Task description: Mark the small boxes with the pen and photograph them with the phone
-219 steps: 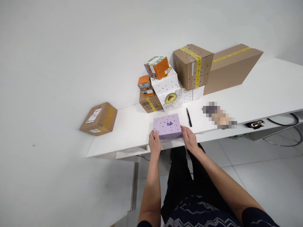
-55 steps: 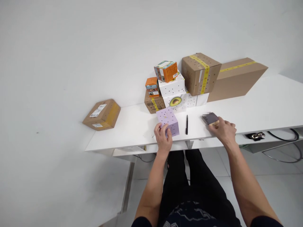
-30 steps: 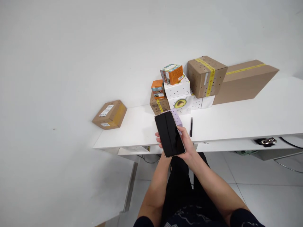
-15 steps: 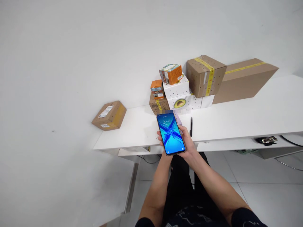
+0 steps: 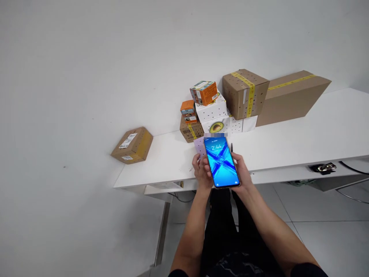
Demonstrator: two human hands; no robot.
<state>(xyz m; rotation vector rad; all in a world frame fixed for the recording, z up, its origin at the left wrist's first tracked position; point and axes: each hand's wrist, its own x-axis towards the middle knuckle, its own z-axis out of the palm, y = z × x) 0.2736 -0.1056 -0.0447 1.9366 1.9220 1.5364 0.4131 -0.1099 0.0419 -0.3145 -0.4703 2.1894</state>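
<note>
My right hand (image 5: 243, 173) is closed round a smartphone (image 5: 221, 161) with a lit blue screen, held up over the table's front edge. Behind the phone stands a lilac box (image 5: 199, 147), mostly hidden by it. My left hand (image 5: 201, 171) rests against that box with its fingers curled on the near side. A black pen (image 5: 231, 147) lies on the white table (image 5: 288, 142) just beyond the phone, only its tip showing.
A stack of boxes sits at the table's back: orange cartons (image 5: 204, 92), white avocado boxes (image 5: 215, 122), a taped brown box (image 5: 245, 92) and a long brown box (image 5: 291, 96). Another brown parcel (image 5: 132, 145) lies left of the table. Cables (image 5: 350, 169) hang at the right.
The right hand left the box, picked the phone up from the table and brought it over the lilac box; its screen lit up. The left hand stayed on the box.
</note>
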